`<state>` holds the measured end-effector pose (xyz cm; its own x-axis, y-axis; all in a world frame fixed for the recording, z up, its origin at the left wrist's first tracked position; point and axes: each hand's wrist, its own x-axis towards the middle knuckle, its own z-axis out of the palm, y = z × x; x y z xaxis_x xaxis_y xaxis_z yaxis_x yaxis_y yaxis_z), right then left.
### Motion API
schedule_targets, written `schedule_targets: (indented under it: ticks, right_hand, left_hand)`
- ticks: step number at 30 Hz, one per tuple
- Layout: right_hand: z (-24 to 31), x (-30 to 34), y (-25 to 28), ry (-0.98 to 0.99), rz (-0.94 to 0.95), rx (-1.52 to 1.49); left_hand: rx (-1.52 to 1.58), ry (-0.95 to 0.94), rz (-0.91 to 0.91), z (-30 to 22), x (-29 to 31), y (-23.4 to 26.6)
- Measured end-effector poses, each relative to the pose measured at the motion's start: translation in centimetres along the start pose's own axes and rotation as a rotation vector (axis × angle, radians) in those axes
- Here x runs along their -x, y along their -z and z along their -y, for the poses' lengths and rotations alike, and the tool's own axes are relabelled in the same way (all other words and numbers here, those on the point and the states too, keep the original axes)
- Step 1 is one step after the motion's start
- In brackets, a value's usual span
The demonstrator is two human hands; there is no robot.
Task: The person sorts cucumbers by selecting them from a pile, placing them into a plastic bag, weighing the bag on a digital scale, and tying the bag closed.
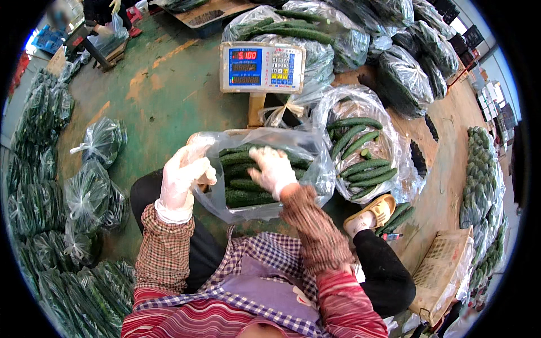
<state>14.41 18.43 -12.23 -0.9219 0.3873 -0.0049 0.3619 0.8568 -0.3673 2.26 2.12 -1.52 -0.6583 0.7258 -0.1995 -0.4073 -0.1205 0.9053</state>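
A clear plastic bag point(320, 188) full of dark green cucumbers point(243, 197) lies wide-mouthed in front of me, below the scale's display point(262, 67). My left hand point(186, 173), in a white glove, has its fingers curled on the bag's left edge. Over the cucumbers in the middle of the bag rests my right hand point(273, 169), gloved too, with its fingers apart and nothing gripped. Just right of this bag is another open plastic bag point(332, 107) with several cucumbers point(369, 172) lying loosely in it.
Filled bags point(403, 79) are heaped behind the scale. Tied bags point(90, 188) and long rows of bagged cucumbers point(36, 197) stand at the left. Loose cucumbers point(399, 217) lie beside my right foot. A tan crate point(442, 270) sits at the lower right. Another person point(118, 17) is far left.
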Motion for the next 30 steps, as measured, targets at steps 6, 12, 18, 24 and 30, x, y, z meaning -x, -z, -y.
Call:
schedule_targets:
  ticks: [6, 12, 18, 24, 30]
  right_hand:
    - [-3.9, 1.5, -3.2, -0.204, -0.01, 0.044]
    - [-5.8, 4.0, -4.7, -0.299, -0.08, 0.277]
    - [-5.8, 1.7, -1.1, -0.152, 0.03, 0.419]
    - [-10.6, 14.7, 4.3, -0.148, 0.014, 0.972]
    - [-7.8, 17.6, 7.6, 0.004, -0.15, 0.599]
  left_hand:
    - [-0.017, 0.066, -0.125, -1.1, 0.4, 2.1]
    - [-0.009, 0.099, -0.094, -0.8, 1.1, 0.4]
    - [0.053, 0.049, -0.114, -1.7, 1.2, 3.1]
    - [-0.009, 0.184, -0.127, -1.5, 3.6, 0.7]
    - [0.058, 0.167, -0.052, -1.7, 6.3, 3.4]
